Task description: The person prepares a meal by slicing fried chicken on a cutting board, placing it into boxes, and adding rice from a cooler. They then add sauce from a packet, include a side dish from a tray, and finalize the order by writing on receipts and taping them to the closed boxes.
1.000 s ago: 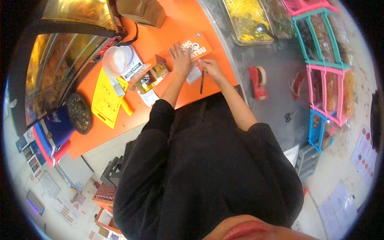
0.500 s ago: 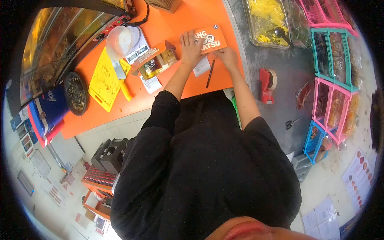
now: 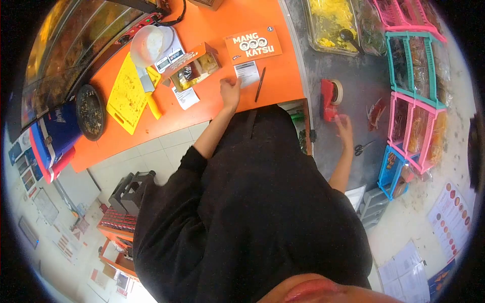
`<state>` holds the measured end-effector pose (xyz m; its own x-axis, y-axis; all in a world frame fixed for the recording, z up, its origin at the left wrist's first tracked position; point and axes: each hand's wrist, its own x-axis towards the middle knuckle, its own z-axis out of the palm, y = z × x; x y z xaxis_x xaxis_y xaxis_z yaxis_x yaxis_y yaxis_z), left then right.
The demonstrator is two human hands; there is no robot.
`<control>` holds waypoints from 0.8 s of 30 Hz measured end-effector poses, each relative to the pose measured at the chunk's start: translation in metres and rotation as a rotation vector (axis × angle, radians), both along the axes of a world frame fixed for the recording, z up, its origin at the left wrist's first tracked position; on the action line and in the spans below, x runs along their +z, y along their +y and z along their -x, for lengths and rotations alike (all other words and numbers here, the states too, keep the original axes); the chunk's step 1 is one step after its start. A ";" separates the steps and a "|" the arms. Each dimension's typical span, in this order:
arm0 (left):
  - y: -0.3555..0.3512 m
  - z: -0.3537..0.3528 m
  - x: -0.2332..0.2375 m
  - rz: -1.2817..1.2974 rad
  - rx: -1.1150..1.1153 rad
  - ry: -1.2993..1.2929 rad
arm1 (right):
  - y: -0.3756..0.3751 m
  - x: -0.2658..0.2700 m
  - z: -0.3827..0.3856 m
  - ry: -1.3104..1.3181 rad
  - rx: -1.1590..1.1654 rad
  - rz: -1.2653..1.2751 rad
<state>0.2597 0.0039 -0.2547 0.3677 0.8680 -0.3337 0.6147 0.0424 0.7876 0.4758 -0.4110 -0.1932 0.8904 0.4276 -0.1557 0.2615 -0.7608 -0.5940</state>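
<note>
A closed orange box with white lettering (image 3: 252,44) lies on the orange table, above a printed slip (image 3: 246,73) and a black pen (image 3: 260,85). My left hand (image 3: 230,94) is just below and left of the slip, empty, its fingers loosely curled and apart. My right hand (image 3: 345,132) is over the dark counter, with its fingers spread at the lower end of the red tape dispenser (image 3: 328,101). Whether they touch the tape is too small to tell. An open box (image 3: 194,68) with food inside stands left of the closed one, beside another slip (image 3: 186,98).
A yellow cutting board (image 3: 126,96) with a knife (image 3: 146,81), a scale (image 3: 172,53) with a bowl, and a dark round pan (image 3: 92,112) are at left. Scissors (image 3: 362,148), a tray of yellow food (image 3: 331,22) and coloured baskets (image 3: 411,65) are at right.
Both hands have let go of the closed box. My left hand has moved down and left, my right hand right and down to the tape dispenser. The printed slip is now more exposed.
</note>
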 end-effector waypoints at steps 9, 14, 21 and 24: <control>0.016 -0.023 -0.013 0.072 0.052 0.044 | 0.047 0.032 -0.001 0.896 -0.270 -0.323; 0.024 -0.001 -0.014 0.154 0.002 0.015 | 0.012 -0.016 0.016 1.124 -0.139 -0.816; 0.032 0.117 -0.010 0.069 0.202 -0.026 | 0.038 -0.064 0.072 0.280 -0.291 -0.400; 0.039 0.152 -0.006 0.243 0.242 -0.070 | 0.043 -0.048 0.067 0.539 -0.421 -0.663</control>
<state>0.1073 0.0430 -0.2610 0.1903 0.8310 -0.5227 0.5088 0.3719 0.7764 0.4086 -0.3681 -0.2414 0.8705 0.2370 -0.4314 -0.3923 -0.1952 -0.8989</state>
